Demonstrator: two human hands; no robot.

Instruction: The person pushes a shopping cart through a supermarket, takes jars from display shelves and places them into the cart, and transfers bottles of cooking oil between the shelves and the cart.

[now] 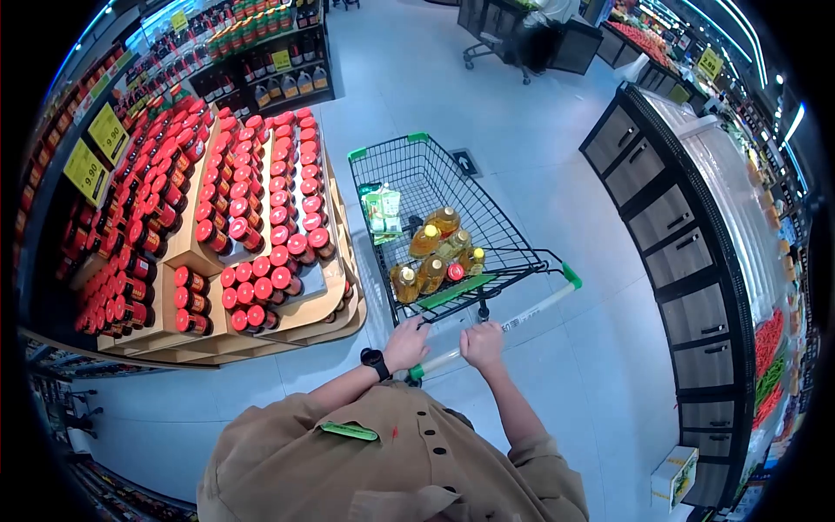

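A wire shopping cart [513, 248] with green corners stands in front of me. My right hand [483, 344] is closed around its pale handle bar [544, 304]. My left hand [406, 345], with a black watch [375, 363] at the wrist, is curled over the cart's frame by the handle's left end; its fingertips are partly hidden. Inside the cart, several bottles of golden liquid [432, 271] lie or lean at the near end, one with a red cap [455, 272]. A green and white packet [383, 209] rests against the cart's left side.
Left of the cart is a stepped wooden display [335, 304] of red-lidded jars [283, 222], with yellow price signs [87, 171]. Dark-fronted produce counters [696, 287] line the right. A person with another cart [500, 52] is farther ahead. A white carton [674, 477] sits at lower right.
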